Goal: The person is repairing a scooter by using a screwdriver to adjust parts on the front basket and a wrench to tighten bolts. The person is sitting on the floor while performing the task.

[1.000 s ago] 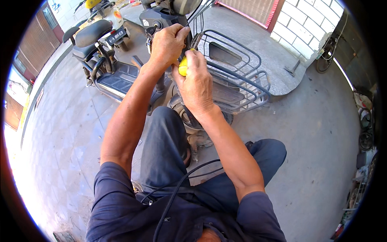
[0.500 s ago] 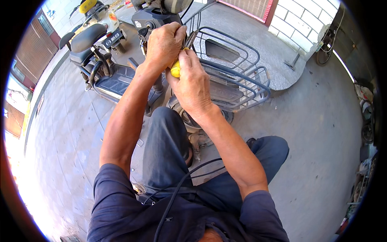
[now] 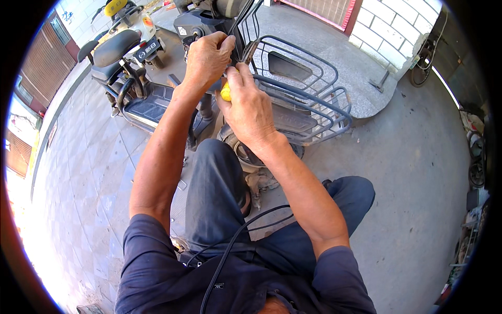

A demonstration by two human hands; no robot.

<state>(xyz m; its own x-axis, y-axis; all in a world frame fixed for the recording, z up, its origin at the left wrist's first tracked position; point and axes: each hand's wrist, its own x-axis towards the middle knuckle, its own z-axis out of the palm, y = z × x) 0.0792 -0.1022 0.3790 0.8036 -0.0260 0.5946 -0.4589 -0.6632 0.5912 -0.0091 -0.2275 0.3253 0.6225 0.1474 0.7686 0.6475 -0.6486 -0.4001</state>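
Note:
My right hand (image 3: 247, 107) is closed around a tool with a yellow handle (image 3: 226, 92). The handle's rounded end shows beside my thumb; the tool's working end is hidden. Just to the left and a little farther off, my left hand (image 3: 205, 60) has its fingers pinched together in front of the dark scooter front (image 3: 201, 25). What they pinch, if anything, cannot be made out. Dark cables (image 3: 248, 52) run down beside my fingertips. A black wire basket (image 3: 306, 94) on the scooter's front extends to the right of my right hand.
A second electric scooter (image 3: 151, 102) with a dark seat and footboard stands at the left. A pale scooter (image 3: 144, 26) is behind it. A grey rag-like bundle (image 3: 259, 186) lies between my feet. A black cable (image 3: 230, 246) crosses my lap. Assorted items line the right edge.
My left hand has drawn slightly away from my right, opening a gap between them where the cables show. The yellow handle has tilted and shows less in my right hand.

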